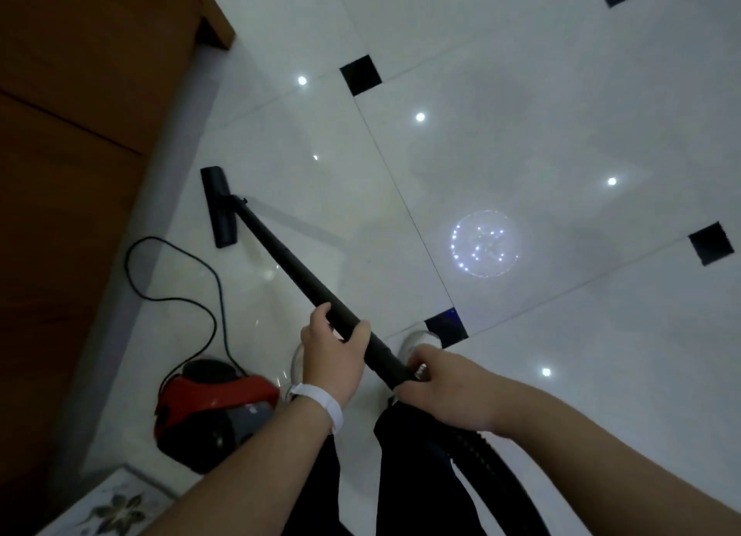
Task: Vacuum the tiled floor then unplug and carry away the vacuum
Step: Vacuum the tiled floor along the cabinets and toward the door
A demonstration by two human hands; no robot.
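Observation:
A long black vacuum wand (288,263) runs from my hands down to a flat black floor head (219,206) resting on the glossy white tiled floor (521,94). My left hand (333,355), with a white wristband, grips the wand around its middle. My right hand (437,379) holds the wand's upper end, where the ribbed black hose (493,471) joins. The red and black vacuum body (208,407) sits on the floor at my lower left, its black power cord (200,295) looping toward the wooden unit.
A brown wooden cabinet (80,134) fills the left side, close to the floor head. Small black inset tiles (361,74) dot the floor. My shoes (417,343) and dark trousers show below my hands. A floral-patterned panel (116,507) lies at the bottom left.

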